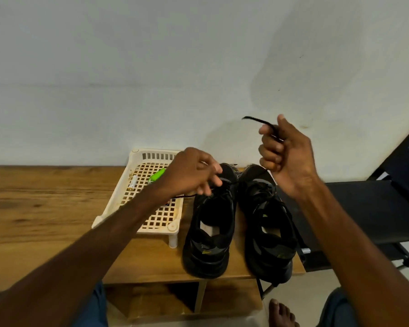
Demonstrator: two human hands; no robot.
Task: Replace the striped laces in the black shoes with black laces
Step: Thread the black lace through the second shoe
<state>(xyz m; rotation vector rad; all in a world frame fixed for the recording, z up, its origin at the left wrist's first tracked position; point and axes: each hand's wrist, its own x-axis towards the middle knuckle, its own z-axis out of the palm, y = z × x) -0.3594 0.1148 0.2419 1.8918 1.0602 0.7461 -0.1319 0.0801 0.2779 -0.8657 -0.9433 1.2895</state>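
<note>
Two black shoes stand side by side on the wooden table (pixel 33 208), heels toward me: the left shoe (pixel 210 232) and the right shoe (pixel 268 232). My right hand (pixel 286 156) is raised above the right shoe and grips a black lace (pixel 257 120), whose free end sticks out to the left above the fist. My left hand (pixel 194 173) hovers over the front of the left shoe, fingers curled around the lacing there; the hand is blurred. A bit of striped lace (pixel 237 172) lies between the shoes' toes.
A cream plastic lattice tray (pixel 156 215) on short legs stands left of the shoes and holds a green object (pixel 157 175) and a small white one (pixel 134 181). A black folding chair (pixel 373 208) stands to the right. My bare foot (pixel 281 312) shows below the table edge.
</note>
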